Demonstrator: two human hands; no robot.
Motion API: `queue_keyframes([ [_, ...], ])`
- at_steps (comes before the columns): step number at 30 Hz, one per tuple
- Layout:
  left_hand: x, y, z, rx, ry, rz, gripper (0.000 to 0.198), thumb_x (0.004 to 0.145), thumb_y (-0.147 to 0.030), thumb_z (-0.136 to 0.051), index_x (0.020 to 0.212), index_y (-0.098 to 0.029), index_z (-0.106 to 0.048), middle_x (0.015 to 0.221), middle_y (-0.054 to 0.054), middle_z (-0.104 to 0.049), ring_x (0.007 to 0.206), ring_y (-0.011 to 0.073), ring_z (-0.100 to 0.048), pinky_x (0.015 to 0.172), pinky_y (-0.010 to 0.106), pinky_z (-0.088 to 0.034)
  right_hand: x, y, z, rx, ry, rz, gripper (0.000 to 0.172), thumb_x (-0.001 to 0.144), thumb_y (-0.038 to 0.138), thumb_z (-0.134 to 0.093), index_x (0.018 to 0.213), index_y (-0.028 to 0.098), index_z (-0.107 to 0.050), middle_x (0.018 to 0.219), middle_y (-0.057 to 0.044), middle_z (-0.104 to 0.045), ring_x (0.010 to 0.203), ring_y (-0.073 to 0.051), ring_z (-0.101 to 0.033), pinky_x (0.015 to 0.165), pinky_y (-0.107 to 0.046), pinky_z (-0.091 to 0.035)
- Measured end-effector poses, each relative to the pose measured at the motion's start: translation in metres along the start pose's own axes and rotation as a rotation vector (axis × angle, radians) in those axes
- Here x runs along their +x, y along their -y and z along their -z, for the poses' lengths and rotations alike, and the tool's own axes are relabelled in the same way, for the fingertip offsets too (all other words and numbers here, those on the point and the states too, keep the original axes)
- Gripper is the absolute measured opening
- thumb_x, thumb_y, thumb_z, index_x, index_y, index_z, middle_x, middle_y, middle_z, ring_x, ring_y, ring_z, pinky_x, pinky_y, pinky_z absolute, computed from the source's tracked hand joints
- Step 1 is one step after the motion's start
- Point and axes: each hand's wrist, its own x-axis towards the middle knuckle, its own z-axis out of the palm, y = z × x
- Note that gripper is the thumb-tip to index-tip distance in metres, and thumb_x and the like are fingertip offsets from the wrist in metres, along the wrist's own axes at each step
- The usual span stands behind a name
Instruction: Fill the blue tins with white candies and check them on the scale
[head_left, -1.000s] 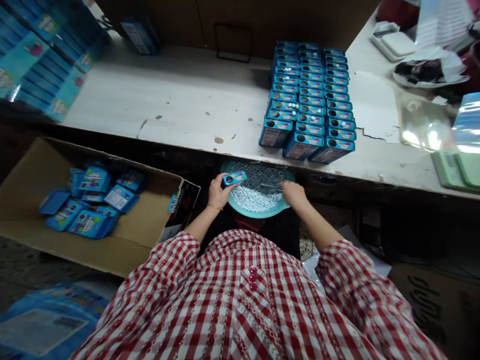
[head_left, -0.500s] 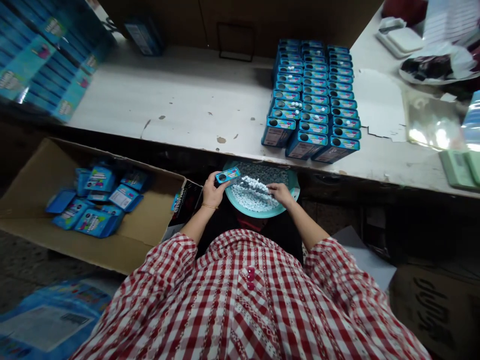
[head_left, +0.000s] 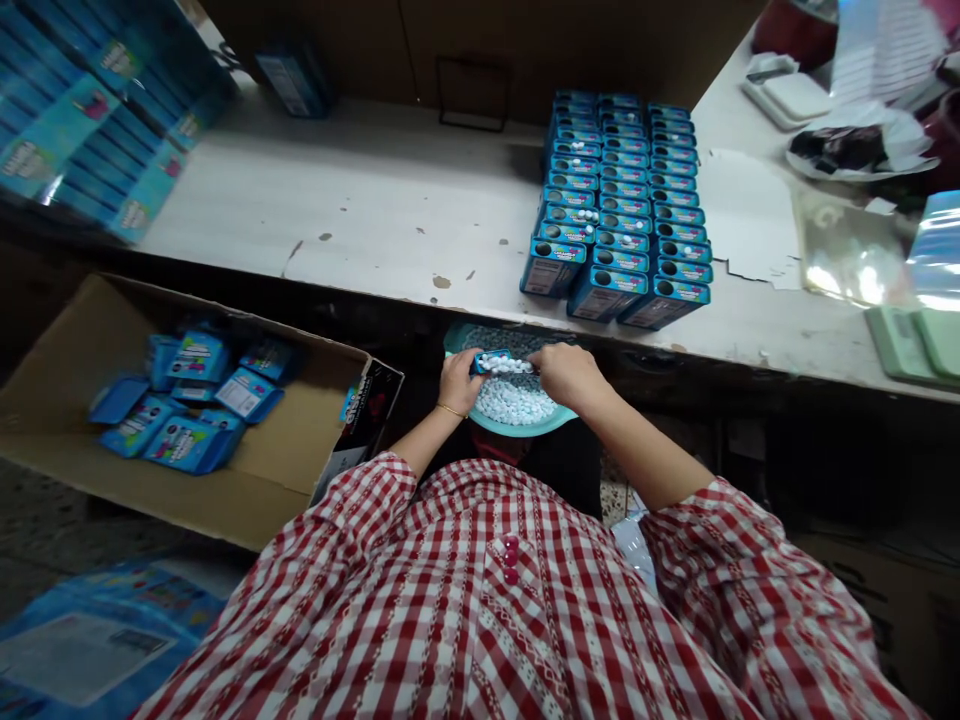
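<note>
My left hand (head_left: 456,384) is closed around a small blue candy box (head_left: 480,361). My right hand (head_left: 568,376) grips a scoop heaped with white candy pellets (head_left: 513,366); pellets and fingers hide most of the scoop. Its loaded end meets the top of the blue box. Both hands are above a turquoise basin (head_left: 517,431) full of loose white pellets (head_left: 514,403), close to the table's front edge.
On the white table (head_left: 360,210) stand rows of blue boxes (head_left: 622,190), a few pellets on their tops. A cardboard box (head_left: 277,470) at left holds several blue packs (head_left: 196,357). Wrapped blue packs (head_left: 82,130) sit far left, a green case (head_left: 900,345) at right.
My left hand has brought the blue box right, over the basin. My right hand has lifted and turned the loaded scoop, so its pellets now meet the box's top.
</note>
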Motion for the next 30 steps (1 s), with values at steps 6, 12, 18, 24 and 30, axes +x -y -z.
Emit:
queue_keyframes([
  [6,0.000,0.003,0.000,-0.004,-0.012,-0.005,0.032,0.067,-0.021,-0.068,0.099,-0.022,-0.063,0.102,0.007,-0.065,0.100,0.0269,-0.053,0.092,0.037,-0.038,-0.008,0.014,0.015,-0.070,-0.022,0.045,0.034,0.086,0.010,-0.035,0.102,0.013,-0.066,0.102,-0.016,-0.066,0.092,-0.025,-0.064,0.078,-0.032,-0.049],
  [12,-0.002,0.013,0.009,0.029,-0.072,-0.010,0.036,0.067,-0.024,-0.071,0.101,-0.022,-0.061,0.103,0.006,-0.065,0.099,0.0244,-0.054,0.089,0.036,-0.042,-0.005,-0.040,-0.031,-0.017,-0.023,-0.113,0.034,0.086,0.012,-0.039,0.106,0.023,-0.064,0.108,-0.010,-0.065,0.096,-0.022,-0.063,0.080,-0.031,-0.047],
  [18,-0.007,0.025,0.028,0.029,-0.149,0.002,0.035,0.070,-0.030,-0.070,0.103,-0.021,-0.060,0.103,0.005,-0.065,0.096,0.0226,-0.056,0.088,0.036,-0.044,0.048,-0.030,-0.132,0.321,0.090,-0.246,0.035,0.084,0.007,-0.043,0.110,0.018,-0.065,0.105,-0.012,-0.067,0.098,-0.019,-0.061,0.081,-0.026,-0.044],
  [24,-0.009,0.037,0.041,-0.048,-0.213,0.059,0.036,0.070,-0.032,-0.068,0.103,-0.020,-0.059,0.099,0.004,-0.065,0.091,0.0202,-0.058,0.085,0.035,-0.045,0.079,-0.010,-0.168,0.552,0.022,-0.168,0.031,0.087,0.015,-0.045,0.109,0.011,-0.065,0.102,-0.007,-0.068,0.089,-0.010,-0.058,0.076,-0.017,-0.040],
  [30,-0.005,0.037,0.041,-0.035,-0.228,0.069,0.037,0.069,-0.030,-0.068,0.104,-0.020,-0.058,0.100,0.004,-0.065,0.090,0.0200,-0.058,0.084,0.034,-0.045,0.064,-0.040,-0.150,0.787,-0.051,-0.090,0.032,0.078,0.012,-0.048,0.105,0.010,-0.067,0.081,-0.002,-0.069,0.061,-0.007,-0.055,0.059,-0.016,-0.042],
])
